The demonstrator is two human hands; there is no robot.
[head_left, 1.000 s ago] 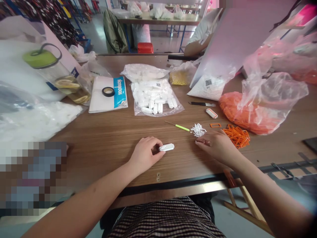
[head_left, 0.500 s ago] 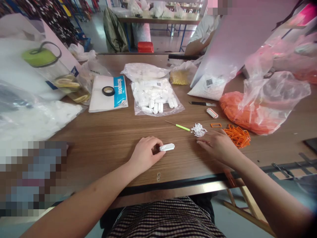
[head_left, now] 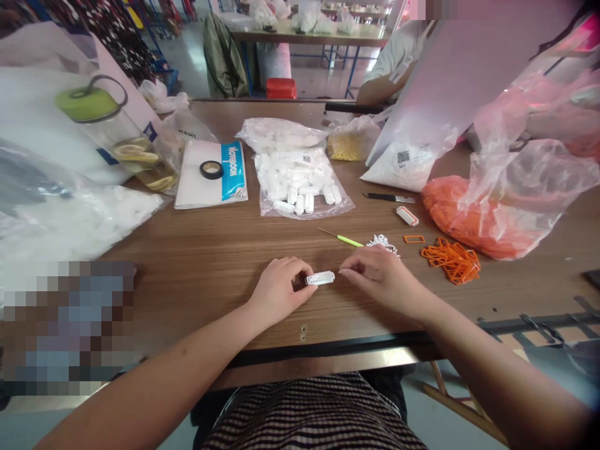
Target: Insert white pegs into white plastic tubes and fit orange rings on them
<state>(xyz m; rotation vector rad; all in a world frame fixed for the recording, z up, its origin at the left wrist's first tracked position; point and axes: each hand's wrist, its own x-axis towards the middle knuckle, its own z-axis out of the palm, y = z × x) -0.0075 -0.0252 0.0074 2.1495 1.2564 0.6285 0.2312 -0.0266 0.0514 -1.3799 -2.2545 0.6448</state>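
Between thumb and fingers, my left hand (head_left: 284,284) grips one end of a white multi-hole connector housing (head_left: 321,278), its rows of holes facing up. Just right of the housing is my right hand (head_left: 382,275), with thumb and forefinger pinched together; whatever sits at their tips is too small to make out. Partly behind that hand lies a pile of small white pieces (head_left: 382,240). A pick with a green handle (head_left: 349,240) rests beside the pile. Farther right are a heap of orange rectangular frames (head_left: 452,259) and a single orange frame (head_left: 414,239).
A bag of white housings (head_left: 300,178) lies beyond my hands. Near it are a notebook (head_left: 194,187) with black tape (head_left: 211,169), a knife (head_left: 389,197), a white housing with an orange frame (head_left: 407,216) and a bag of orange parts (head_left: 469,212). A bottle (head_left: 135,156) leans at left.
My right hand has moved left from beside the orange heap and the white pieces to near the housing, its fingers now pinched. My left hand still holds the housing. The view has shifted slightly.
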